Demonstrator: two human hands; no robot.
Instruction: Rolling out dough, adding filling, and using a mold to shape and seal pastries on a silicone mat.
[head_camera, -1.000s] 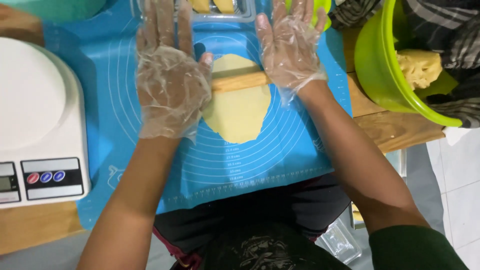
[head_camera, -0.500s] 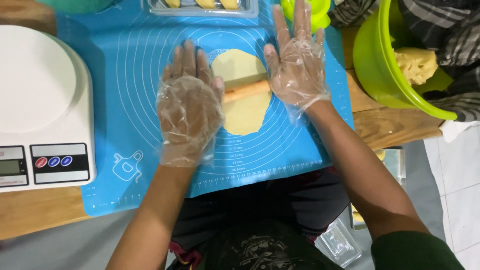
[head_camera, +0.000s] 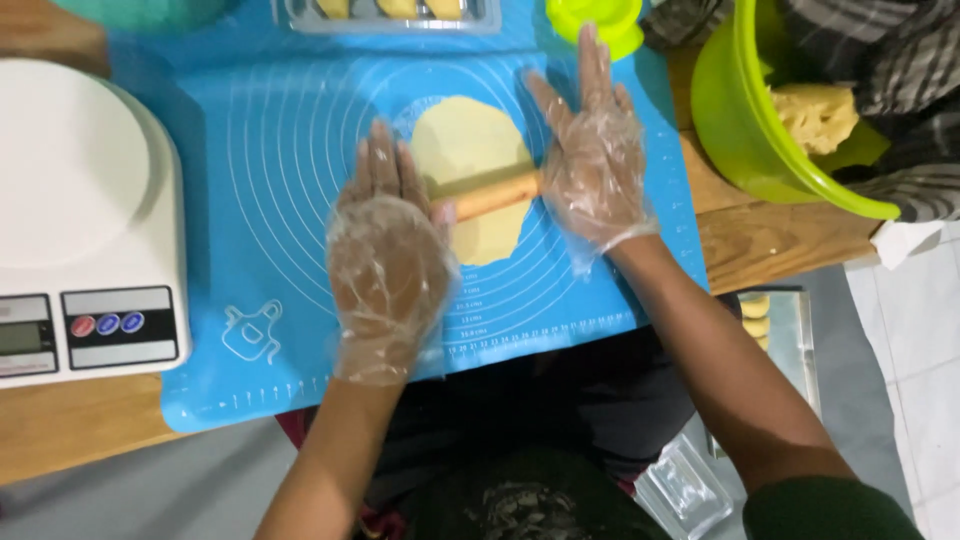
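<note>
Rolling pin (head_camera: 490, 195) lies across dough (head_camera: 470, 150) on blue mat (head_camera: 250, 130), long way going left-right w/ right end tipped up. Left hand (head_camera: 385, 255) & right hand (head_camera: 595, 160) press its ends, fingers flat & open.

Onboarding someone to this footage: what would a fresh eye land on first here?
Centre frame: two hands in clear plastic gloves, left hand and right hand, press flat on a wooden rolling pin lying across a pale yellow oval of flattened dough on a bright blue silicone mat. A white kitchen scale sits left; a lime green bowl right.
</note>
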